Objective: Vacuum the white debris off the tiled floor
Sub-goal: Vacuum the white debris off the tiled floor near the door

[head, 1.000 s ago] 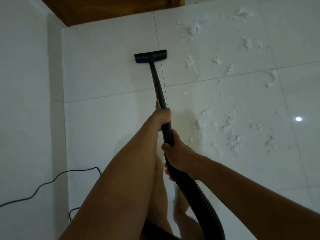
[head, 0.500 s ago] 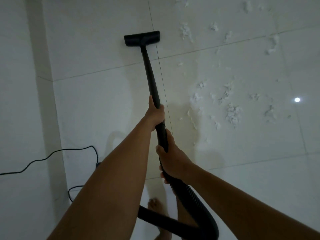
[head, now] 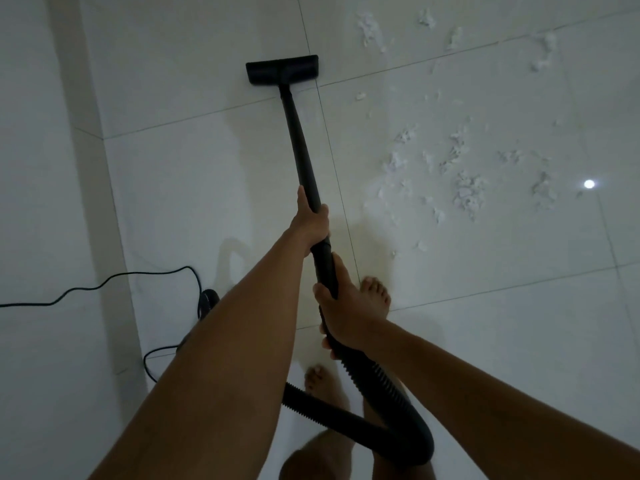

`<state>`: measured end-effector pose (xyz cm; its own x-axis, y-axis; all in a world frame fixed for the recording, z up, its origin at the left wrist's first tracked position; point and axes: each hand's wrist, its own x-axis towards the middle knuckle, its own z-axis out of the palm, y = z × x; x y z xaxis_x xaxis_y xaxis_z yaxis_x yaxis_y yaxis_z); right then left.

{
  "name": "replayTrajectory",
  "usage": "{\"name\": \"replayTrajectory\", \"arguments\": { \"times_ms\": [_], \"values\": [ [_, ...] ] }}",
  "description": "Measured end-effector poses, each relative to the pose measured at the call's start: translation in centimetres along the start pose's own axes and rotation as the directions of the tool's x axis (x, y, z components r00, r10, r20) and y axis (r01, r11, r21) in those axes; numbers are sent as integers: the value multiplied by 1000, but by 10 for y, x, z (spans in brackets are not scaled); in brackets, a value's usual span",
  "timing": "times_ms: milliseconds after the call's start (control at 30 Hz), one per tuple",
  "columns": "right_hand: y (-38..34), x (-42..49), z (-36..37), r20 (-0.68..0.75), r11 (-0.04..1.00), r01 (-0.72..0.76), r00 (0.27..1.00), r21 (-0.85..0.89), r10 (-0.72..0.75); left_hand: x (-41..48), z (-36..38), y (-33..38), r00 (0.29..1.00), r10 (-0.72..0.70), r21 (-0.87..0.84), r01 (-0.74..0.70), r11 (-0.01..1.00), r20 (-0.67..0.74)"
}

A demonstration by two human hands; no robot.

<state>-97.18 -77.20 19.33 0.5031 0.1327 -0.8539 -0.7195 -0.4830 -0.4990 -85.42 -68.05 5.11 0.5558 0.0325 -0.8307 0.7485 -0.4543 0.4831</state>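
Observation:
A black vacuum wand [head: 300, 143] runs from my hands out to its flat floor head [head: 282, 69], which sits on the white tiled floor [head: 180, 174]. My left hand [head: 309, 221] grips the wand higher up. Lower down, my right hand [head: 341, 311] grips the wand where the ribbed hose [head: 388, 389] begins. White fluffy debris [head: 467, 192] lies scattered to the right of the wand, with more clumps [head: 370, 29] at the far right of the floor head.
A white wall [head: 38, 202] rises along the left. A black power cord [head: 104, 285] trails from it to a dark vacuum body [head: 207, 301] partly hidden by my left arm. My bare feet [head: 375, 294] stand just behind the wand. A light reflection [head: 588, 183] glints at right.
The floor head has been drawn back towards me along the tile seam, and the view has tilted down, so my feet and more of the hose show. Both hands keep their grip.

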Motion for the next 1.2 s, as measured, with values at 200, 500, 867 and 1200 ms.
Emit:
{"name": "replayTrajectory", "arguments": {
  "times_ms": [200,500,867,1200],
  "values": [
    [20,-18,37,8,986,-43,999,163,42,-33,-3,-27,1000,-3,6,3,1000,7],
    [72,-59,100,-12,966,-11,1000,257,14,-93,13,-89,999,-5,-2,5,1000,38],
    [132,-116,162,-31,939,-45,998,340,59,-152,37,-162,998,-11,8,10,1000,60],
    [183,-166,199,-28,929,-21,999,369,33,-207,64,-215,998,-9,42,6,999,63]
  ]
}}
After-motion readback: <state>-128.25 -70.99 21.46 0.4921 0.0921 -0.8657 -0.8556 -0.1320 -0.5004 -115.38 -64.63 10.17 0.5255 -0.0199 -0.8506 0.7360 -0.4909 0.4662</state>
